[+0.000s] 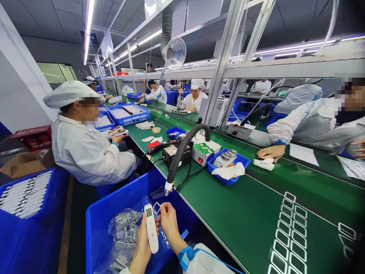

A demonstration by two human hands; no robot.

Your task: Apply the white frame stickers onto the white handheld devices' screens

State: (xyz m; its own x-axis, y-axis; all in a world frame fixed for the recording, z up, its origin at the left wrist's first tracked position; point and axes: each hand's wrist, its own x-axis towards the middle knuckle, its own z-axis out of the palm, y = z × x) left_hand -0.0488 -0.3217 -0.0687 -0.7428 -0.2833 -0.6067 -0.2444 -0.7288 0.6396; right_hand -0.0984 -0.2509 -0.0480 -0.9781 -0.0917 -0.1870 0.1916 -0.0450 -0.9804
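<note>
A white handheld device (151, 228) with a small grey screen near its top is held upright in my left hand (142, 243), over a large blue bin. Just to its right, my right hand (170, 224) pinches a small white rectangular frame (156, 207) by its edge, close to the device's upper end. A blue band circles my right wrist. Below my hands the bin (92, 228) holds clear plastic bags of small metallic parts (124, 228). The nozzle of a black flexible hose (169, 187) hangs just above the hands.
Rows of white rectangular frames (291, 232) lie on the green bench (216, 220) at right. A blue tray (228, 179) with metal-lidded containers, a box with a red switch (201, 156) and a black unit (176, 152) stand beyond. A co-worker (91, 148) sits at left; another person's hand (272, 152) reaches from across.
</note>
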